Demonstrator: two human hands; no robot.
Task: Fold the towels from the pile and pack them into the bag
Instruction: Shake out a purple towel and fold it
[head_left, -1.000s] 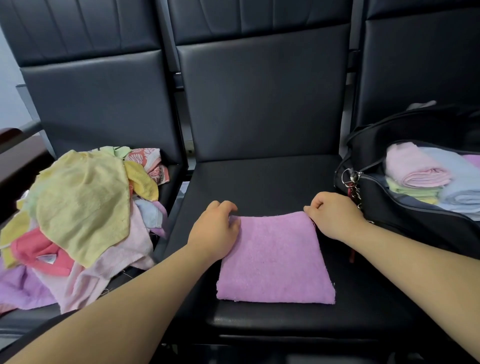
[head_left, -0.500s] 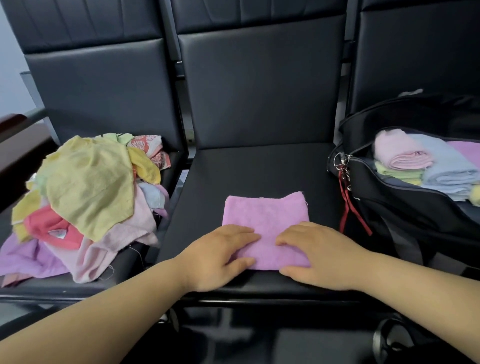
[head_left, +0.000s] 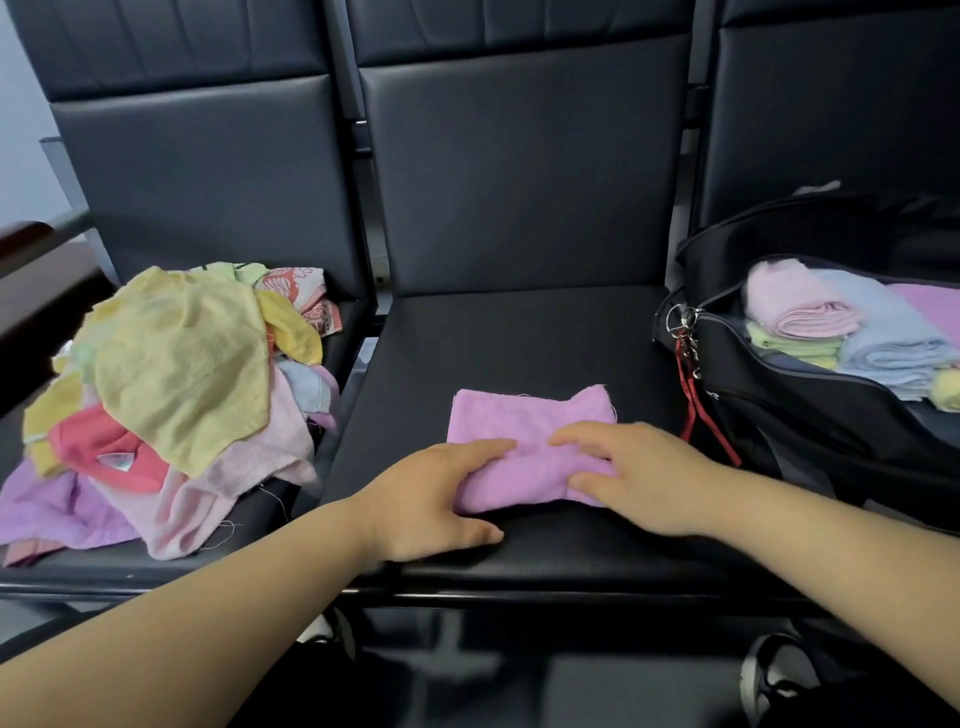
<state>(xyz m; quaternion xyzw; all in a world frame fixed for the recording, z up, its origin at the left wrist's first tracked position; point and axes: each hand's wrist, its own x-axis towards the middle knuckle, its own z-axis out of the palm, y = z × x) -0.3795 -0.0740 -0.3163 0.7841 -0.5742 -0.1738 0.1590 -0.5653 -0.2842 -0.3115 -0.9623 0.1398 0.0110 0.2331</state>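
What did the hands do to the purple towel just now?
Both hands pulled the far edge of the purple towel toward the person, folding it in half. The left hand and right hand moved from the far corners to the near edge, which they now hold. The pile, the bag and its folded towels stayed put.

The bag (head_left: 805, 415) is cut off at right, the pile (head_left: 182, 364) at left.
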